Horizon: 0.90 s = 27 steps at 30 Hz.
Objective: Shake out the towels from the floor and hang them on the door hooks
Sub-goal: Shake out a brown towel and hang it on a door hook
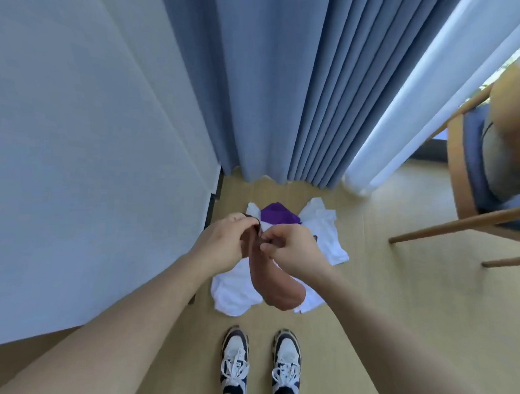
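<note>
Underfoot, wooden floor (397, 290), blue curtains (271, 94).

No text, label, brand, number or sign can be read anywhere here; the towels, the curtains, the wall, the chair and the shoes all show plain surfaces or blur.

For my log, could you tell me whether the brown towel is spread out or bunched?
Bunched: the brown towel hangs in a narrow roll from both hands, left, right.
</note>
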Each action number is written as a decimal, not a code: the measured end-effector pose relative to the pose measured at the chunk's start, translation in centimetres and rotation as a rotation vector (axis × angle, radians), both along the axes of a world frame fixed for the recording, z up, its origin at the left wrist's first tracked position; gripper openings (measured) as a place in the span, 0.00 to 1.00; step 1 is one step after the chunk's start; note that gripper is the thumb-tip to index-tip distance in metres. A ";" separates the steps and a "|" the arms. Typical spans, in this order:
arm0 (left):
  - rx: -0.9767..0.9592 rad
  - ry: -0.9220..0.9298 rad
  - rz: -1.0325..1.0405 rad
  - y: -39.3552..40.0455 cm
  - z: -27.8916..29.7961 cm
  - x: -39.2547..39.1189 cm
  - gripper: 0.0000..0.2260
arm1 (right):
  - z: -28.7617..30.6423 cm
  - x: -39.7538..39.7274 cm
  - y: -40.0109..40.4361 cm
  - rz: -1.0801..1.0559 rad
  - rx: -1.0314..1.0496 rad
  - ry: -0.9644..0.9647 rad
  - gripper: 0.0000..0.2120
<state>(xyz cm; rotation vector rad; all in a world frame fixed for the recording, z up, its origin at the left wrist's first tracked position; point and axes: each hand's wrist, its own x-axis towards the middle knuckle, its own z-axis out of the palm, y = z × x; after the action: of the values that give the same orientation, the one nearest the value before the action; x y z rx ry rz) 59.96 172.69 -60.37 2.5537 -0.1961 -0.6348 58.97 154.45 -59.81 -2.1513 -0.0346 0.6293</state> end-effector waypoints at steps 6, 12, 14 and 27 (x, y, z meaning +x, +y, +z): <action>0.067 -0.230 -0.198 -3.2 12.5 3.9 0.04 | 13.6 -0.8 -4.6 -0.136 -0.074 -0.162 0.03; -0.057 -0.534 -0.464 -10.5 27.1 6.5 0.08 | 25.1 -3.7 -10.2 -0.370 -0.196 -0.339 0.16; -0.150 -0.609 -0.542 -13.6 31.7 5.4 0.08 | 28.1 -5.0 -11.5 -0.404 -0.242 -0.424 0.23; -0.304 -0.822 -1.023 -34.1 46.9 -8.4 0.05 | 40.3 -20.8 -26.6 -0.905 0.077 -0.663 0.09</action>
<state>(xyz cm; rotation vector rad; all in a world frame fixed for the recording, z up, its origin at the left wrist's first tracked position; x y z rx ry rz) 51.57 138.61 -13.51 2.1160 -1.7653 0.1886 38.20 127.81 -19.47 -1.9333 0.5140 -0.5912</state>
